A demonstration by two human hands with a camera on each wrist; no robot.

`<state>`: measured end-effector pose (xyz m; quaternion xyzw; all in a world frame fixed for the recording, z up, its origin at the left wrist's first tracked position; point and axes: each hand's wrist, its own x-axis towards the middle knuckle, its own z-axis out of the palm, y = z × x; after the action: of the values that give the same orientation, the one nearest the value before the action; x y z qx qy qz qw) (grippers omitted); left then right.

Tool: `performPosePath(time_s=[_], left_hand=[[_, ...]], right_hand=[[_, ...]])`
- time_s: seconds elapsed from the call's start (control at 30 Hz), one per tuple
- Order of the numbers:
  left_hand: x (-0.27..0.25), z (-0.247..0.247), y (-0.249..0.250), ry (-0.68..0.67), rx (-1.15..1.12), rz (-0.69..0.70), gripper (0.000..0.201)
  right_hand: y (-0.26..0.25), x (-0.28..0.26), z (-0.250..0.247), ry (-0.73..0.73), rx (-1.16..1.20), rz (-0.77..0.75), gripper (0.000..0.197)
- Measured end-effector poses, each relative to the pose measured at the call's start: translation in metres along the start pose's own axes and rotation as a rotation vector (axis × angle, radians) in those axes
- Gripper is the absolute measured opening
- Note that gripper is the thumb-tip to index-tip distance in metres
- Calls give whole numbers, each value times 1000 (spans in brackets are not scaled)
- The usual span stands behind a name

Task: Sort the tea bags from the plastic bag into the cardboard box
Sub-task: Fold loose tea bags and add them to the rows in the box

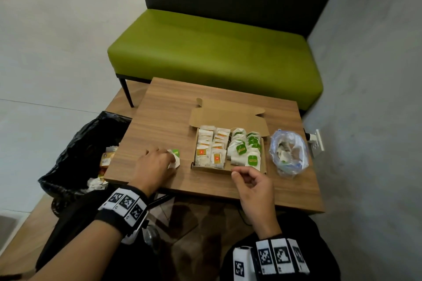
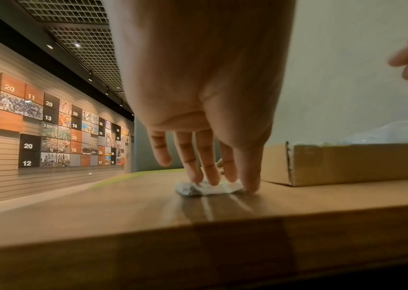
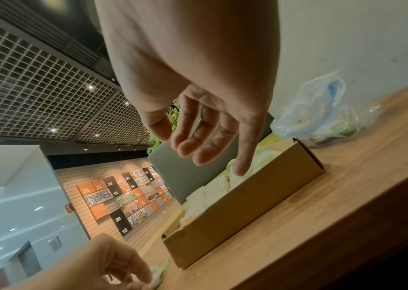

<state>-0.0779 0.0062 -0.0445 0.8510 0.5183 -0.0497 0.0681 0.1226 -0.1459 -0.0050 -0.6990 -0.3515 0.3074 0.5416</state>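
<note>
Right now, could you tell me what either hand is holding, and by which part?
The left hand presses straight fingertips on a green-tagged tea bag's white pouch on the table. The right hand holds nothing.

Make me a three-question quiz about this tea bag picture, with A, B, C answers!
1. Where is the plastic bag?
A. right of the cardboard box
B. on the bench
C. in the bin

2. What colour are the tags on the box's right-side tea bags?
A. blue
B. green
C. black

3. What is the left hand doing?
A. holding the box lid
B. waving in the air
C. pressing a tea bag on the table

Answers: A, the bag stands beside the box; B, green labels show; C, fingers rest on it.
</note>
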Motion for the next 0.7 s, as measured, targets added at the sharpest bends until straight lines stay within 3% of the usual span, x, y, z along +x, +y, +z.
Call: performPosePath(time_s=[0.17, 0.33, 0.5, 0.6, 0.7], left_hand=[[-4, 6, -3, 61, -4, 20, 28], [-18, -30, -14, 207, -424, -30, 22], [-39, -81, -6, 130, -745, 124, 12], [-47, -94, 15, -16, -855, 195, 13], [-51, -98, 34, -119, -997, 271, 12]], right_hand=[[-2, -4, 1, -11, -11, 10, 13], [-9, -7, -1, -48, -43, -25, 14], [-28, -8, 4, -187, -34, -121, 17], [-35, -11, 12, -338, -48, -177, 22], [-35, -13, 18, -371, -26, -161, 15]])
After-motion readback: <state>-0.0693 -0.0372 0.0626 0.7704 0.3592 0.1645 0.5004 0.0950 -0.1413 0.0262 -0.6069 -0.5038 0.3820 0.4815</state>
